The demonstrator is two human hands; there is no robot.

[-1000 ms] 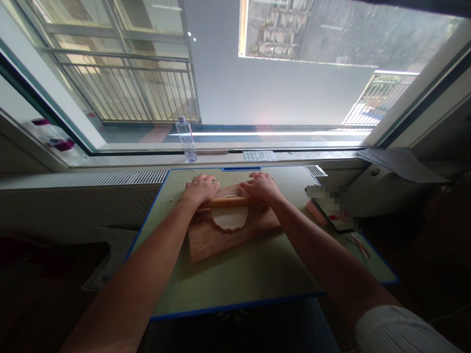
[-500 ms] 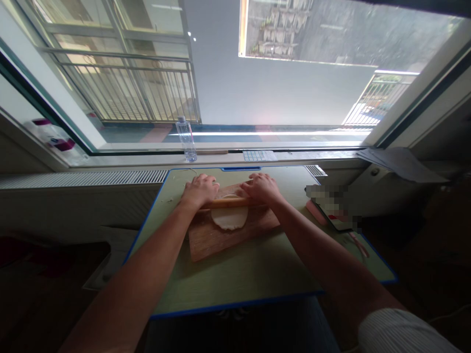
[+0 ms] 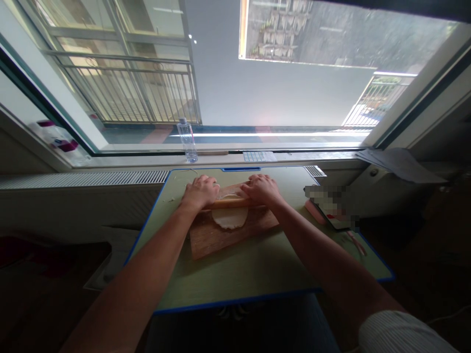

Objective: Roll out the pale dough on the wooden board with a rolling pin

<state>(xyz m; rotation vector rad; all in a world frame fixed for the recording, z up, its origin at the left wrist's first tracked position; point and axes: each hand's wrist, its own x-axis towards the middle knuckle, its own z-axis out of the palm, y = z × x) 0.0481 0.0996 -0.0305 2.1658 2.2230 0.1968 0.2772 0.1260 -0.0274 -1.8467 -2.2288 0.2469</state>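
A wooden rolling pin [image 3: 233, 203] lies crosswise over a flat round of pale dough [image 3: 230, 218]. My left hand [image 3: 201, 190] is closed over the pin's left end, and my right hand [image 3: 262, 189] is closed over its right end. Both hands have the knuckles up, so the ends of the pin are hidden. The dough spreads on a wooden board [image 3: 208, 242], showing mostly on the near side of the pin. Its near edge is slightly ragged. The board sits at a slant on a green table [image 3: 239, 274] with a blue edge.
On the windowsill stand a clear plastic bottle [image 3: 188, 142] and a flat keyboard-like object [image 3: 255, 156]. Another bottle with a purple label [image 3: 66, 145] leans at the left. Partly blurred items, including a pink-edged object [image 3: 315, 213], lie on the table's right side. Papers [image 3: 399, 164] rest beyond.
Almost nothing differs. The view has shifted very slightly; both hands keep their grip on the rolling pin, which stays at nearly the same place on the dough.
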